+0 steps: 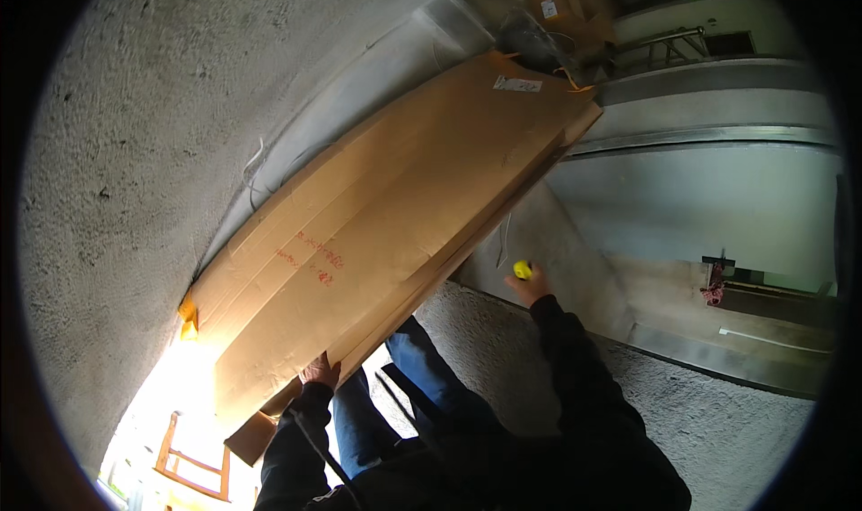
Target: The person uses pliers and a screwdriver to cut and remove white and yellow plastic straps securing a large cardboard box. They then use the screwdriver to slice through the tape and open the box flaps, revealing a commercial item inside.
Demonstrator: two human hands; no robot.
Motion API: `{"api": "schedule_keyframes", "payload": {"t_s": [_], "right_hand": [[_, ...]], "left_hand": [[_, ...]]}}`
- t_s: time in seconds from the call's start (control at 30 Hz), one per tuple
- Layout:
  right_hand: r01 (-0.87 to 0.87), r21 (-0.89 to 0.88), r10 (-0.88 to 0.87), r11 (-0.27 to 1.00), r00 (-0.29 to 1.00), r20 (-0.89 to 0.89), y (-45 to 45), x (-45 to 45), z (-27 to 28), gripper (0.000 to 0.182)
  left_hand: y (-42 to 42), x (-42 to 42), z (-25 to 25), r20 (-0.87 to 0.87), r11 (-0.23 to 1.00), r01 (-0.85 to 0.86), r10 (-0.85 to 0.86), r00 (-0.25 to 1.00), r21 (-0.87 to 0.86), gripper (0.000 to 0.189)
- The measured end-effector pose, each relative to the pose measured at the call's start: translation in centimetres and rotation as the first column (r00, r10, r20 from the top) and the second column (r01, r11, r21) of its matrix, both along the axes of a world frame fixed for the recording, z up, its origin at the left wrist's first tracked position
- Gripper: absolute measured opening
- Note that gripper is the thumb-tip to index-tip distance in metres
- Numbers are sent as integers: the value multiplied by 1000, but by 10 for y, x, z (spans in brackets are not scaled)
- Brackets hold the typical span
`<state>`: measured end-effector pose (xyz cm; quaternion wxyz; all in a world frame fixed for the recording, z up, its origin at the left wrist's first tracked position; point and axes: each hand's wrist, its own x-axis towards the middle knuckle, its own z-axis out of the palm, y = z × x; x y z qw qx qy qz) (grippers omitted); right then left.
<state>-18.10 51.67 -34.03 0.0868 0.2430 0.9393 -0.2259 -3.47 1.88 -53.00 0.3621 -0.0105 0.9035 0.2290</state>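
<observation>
A long, flat cardboard carton (404, 194) slants across the view, with red handwriting on its face and a white label near the far end. My left hand (320, 371) is at the carton's near lower edge; its fingers are partly hidden, so its grip cannot be made out. To the right of the carton, my right hand (530, 285) is closed around a small yellow object (522, 269), possibly a tape measure, held apart from the cardboard. Orange-yellow strapping or tape (188, 316) shows at the carton's left corner.
A rough grey wall (121, 127) runs along the left, with loose pale wire (254, 164) beside the carton. More cardboard boxes (569, 12) stand beyond the far end. A wooden chair (192, 467) is at lower left in bright light. A ledge (700, 140) crosses the right side.
</observation>
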Motion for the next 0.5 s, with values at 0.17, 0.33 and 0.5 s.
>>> {"api": "schedule_keyframes", "payload": {"t_s": [0.17,0.33,0.5], "right_hand": [[327,-18,-323,945,940,110,72,-2,-62,54],[454,-117,-462,883,885,-49,147,-21,-160,56],[533,-124,-547,837,821,-165,141,-126,-165,73]], "left_hand": [[36,-28,19,-141,999,38,-42,989,-33,78],[144,-160,50,-616,931,359,-320,720,-64,56],[199,-294,32,-748,746,617,-554,367,-250,48]]}}
